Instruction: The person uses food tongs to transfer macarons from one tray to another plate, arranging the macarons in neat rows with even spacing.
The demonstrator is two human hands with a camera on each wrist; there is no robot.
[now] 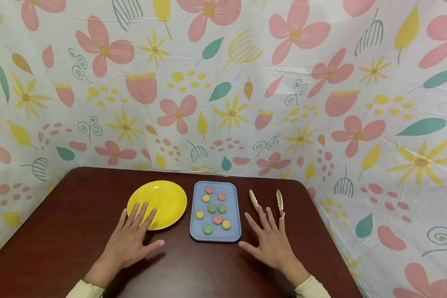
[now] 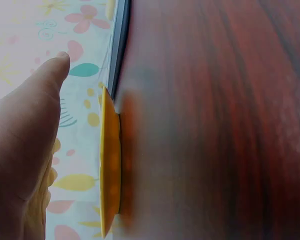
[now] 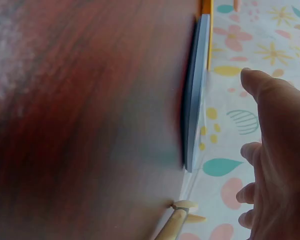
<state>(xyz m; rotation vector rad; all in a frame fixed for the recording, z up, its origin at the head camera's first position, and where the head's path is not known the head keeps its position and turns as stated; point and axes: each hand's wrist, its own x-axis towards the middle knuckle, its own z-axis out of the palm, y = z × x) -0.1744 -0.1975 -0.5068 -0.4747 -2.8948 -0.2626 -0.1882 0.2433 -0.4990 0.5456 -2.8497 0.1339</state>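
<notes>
L hand (image 1: pixel 128 241), empty, fingers spread, hovers nr round yellow plate (image 1: pixel 167 203); R hand (image 1: pixel 270 245), likewise, nr slim beige tongs (image 1: pixel 280 202). Blue rect. tray (image 1: pixel 232 210) w/ pink/yellow/green discs (image 1: pixel 212 209) lies betw.; careless sweep might scatter discs.

The right hand (image 3: pixel 282 145) is held apart from a blue tray (image 3: pixel 195 95), seen edge-on on the tabletop (image 3: pixel 90 100). Past the tray shows a yellow plate (image 3: pixel 206 7); tongs (image 3: pixel 172 226) appear at the bottom, floral cloth (image 3: pixel 230 97) behind.
</notes>
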